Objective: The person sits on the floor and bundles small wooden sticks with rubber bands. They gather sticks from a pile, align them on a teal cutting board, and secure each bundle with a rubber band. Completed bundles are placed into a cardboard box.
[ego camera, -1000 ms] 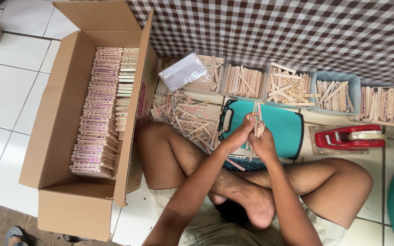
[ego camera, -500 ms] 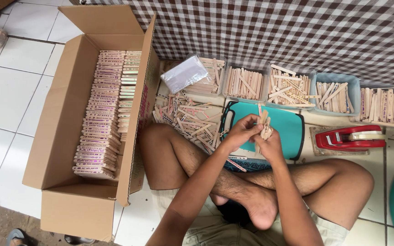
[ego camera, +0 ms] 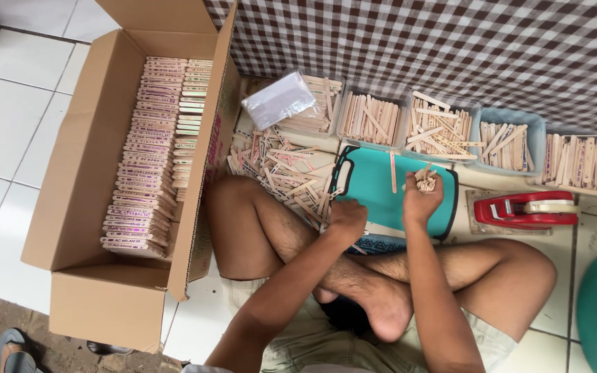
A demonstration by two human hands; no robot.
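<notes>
Right hand (ego camera: 419, 200) clenched around a bundle of wooden sticks (ego camera: 424, 179), stood on end to square them on the teal board (ego camera: 374, 190), left hand (ego camera: 347, 220) fisted at eight o'clock, contents unclear, steadying the board's edge.

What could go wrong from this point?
1. The right hand grips a bundle of sticks upright above the teal board; a loose grip could let some slip out.
2. The left hand sits beside the loose pile and could scatter it.
</notes>
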